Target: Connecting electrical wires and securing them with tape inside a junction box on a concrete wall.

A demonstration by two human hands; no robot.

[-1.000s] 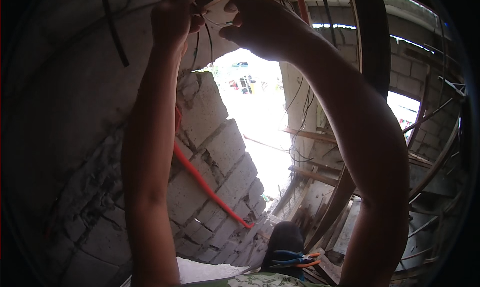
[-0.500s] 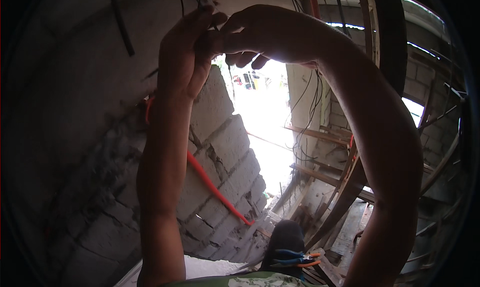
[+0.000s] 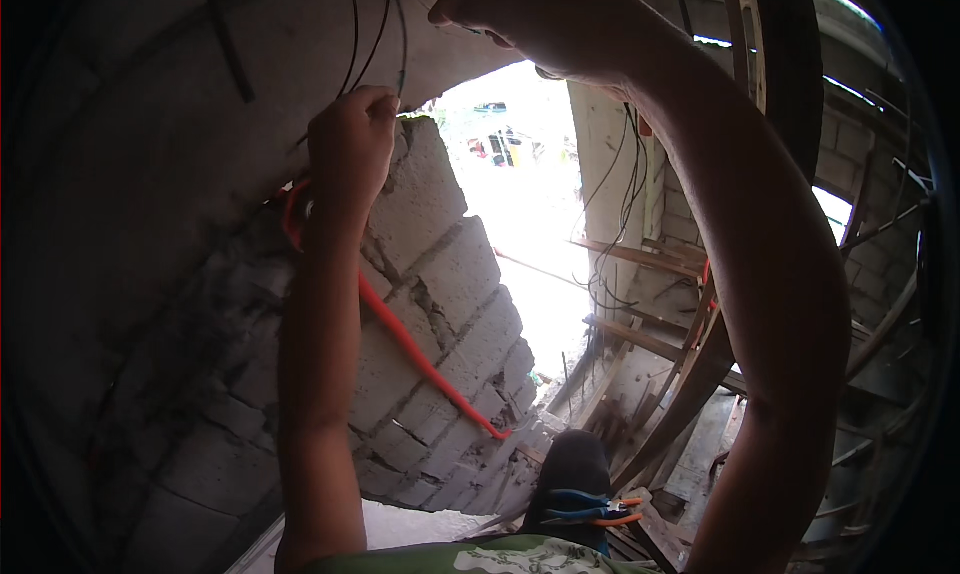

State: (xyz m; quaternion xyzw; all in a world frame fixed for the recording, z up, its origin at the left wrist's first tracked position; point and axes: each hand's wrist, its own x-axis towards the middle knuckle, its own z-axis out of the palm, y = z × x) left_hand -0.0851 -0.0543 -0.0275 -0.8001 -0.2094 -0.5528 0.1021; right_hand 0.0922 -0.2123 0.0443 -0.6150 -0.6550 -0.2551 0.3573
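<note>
Raised up in front of the wall, my left hand [image 3: 354, 139] is closed, thumb pressed to the fingers, on thin dark wires [image 3: 381, 36] that come down from the upper edge. Higher and to the right, my right hand [image 3: 540, 22] is bent over toward the left with its fingers curled. The upper edge cuts it off in part, and what its fingertips pinch cannot be made out. Low down, pliers [image 3: 585, 510] with blue and orange handles show by my dark-clothed leg [image 3: 575, 464].
An orange-red conduit [image 3: 425, 364] runs down along the broken block wall [image 3: 430, 264]. Beyond a bright opening, more loose wires [image 3: 628, 204] hang beside a pale post. Timber planks [image 3: 650, 259] and a dark upright beam [image 3: 790, 84] stand at the right.
My hands, close together before, are now apart. The left has moved down with wires running from it; the right has gone up to the upper edge.
</note>
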